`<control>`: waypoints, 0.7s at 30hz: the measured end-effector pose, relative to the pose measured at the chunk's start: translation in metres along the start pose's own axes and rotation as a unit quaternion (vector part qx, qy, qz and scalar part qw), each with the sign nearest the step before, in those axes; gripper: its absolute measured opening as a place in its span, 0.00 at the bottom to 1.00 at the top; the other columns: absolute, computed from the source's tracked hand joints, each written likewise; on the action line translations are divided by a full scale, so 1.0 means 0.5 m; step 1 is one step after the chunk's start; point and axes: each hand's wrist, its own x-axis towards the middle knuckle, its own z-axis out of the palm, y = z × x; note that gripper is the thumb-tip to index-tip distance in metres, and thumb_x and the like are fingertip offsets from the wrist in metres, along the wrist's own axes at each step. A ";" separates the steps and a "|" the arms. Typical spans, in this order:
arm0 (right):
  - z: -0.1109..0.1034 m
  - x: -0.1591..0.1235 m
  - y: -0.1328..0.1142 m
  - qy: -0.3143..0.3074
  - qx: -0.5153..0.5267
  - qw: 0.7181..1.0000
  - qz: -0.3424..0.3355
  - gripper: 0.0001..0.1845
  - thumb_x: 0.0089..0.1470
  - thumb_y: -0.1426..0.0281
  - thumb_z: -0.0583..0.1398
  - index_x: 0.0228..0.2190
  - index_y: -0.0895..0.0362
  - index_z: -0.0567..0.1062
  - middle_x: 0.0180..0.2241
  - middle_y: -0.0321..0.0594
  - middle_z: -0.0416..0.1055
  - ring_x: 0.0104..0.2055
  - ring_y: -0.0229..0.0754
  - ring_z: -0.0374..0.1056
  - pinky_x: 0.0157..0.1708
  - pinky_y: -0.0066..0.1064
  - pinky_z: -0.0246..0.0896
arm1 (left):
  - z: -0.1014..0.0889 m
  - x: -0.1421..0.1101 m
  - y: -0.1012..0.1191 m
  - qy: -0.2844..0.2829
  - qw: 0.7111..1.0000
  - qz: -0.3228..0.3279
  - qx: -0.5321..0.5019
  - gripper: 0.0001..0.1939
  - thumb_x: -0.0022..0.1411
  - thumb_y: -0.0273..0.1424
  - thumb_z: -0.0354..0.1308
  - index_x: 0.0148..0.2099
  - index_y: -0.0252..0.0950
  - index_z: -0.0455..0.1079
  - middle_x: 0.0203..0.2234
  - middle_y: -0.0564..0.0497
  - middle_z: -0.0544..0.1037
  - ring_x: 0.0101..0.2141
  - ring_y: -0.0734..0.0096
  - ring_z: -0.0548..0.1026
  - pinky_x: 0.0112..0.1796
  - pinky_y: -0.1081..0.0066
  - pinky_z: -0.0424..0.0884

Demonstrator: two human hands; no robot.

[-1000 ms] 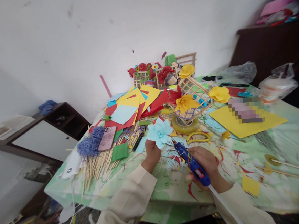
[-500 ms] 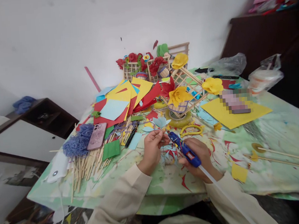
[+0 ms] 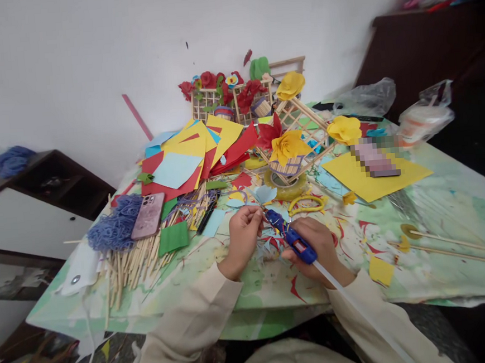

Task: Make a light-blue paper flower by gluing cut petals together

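Note:
My left hand (image 3: 246,231) is closed in a pinch, at the near side of a light blue paper flower (image 3: 265,193) that stands just beyond its fingertips; the grip itself is partly hidden. Wrapped in my right hand (image 3: 317,245) is a blue glue gun (image 3: 291,233), its nozzle pointing up and left to the left fingertips. A long clear glue stick (image 3: 347,293) trails from the gun's back end. Beyond the right hand lie yellow-handled scissors (image 3: 307,204). Light blue and red paper scraps (image 3: 272,243) are scattered under both hands.
A roll of tape (image 3: 285,185) and a lattice stand with yellow flowers (image 3: 288,147) are behind the hands. At left lie bamboo sticks (image 3: 127,269), blue yarn (image 3: 114,225) and a pink phone (image 3: 148,217). Coloured paper sheets (image 3: 177,170) pile up behind. A bagged cup (image 3: 424,119) stands at right.
The view has shifted, so most things sit slightly further left and higher. The light blue flower has turned and moved a little right against the table. The glue gun stays at the left fingertips.

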 end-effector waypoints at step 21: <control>0.004 -0.003 0.008 -0.025 -0.042 0.999 0.011 0.15 0.50 0.58 0.56 0.23 0.55 0.62 0.23 0.38 0.61 0.27 0.41 0.57 0.29 0.32 0.49 | -0.005 -0.005 0.003 0.007 0.994 0.049 0.099 0.09 0.57 0.36 0.56 0.31 0.35 0.69 0.18 0.55 0.71 0.19 0.77 0.68 0.22 0.76 0.64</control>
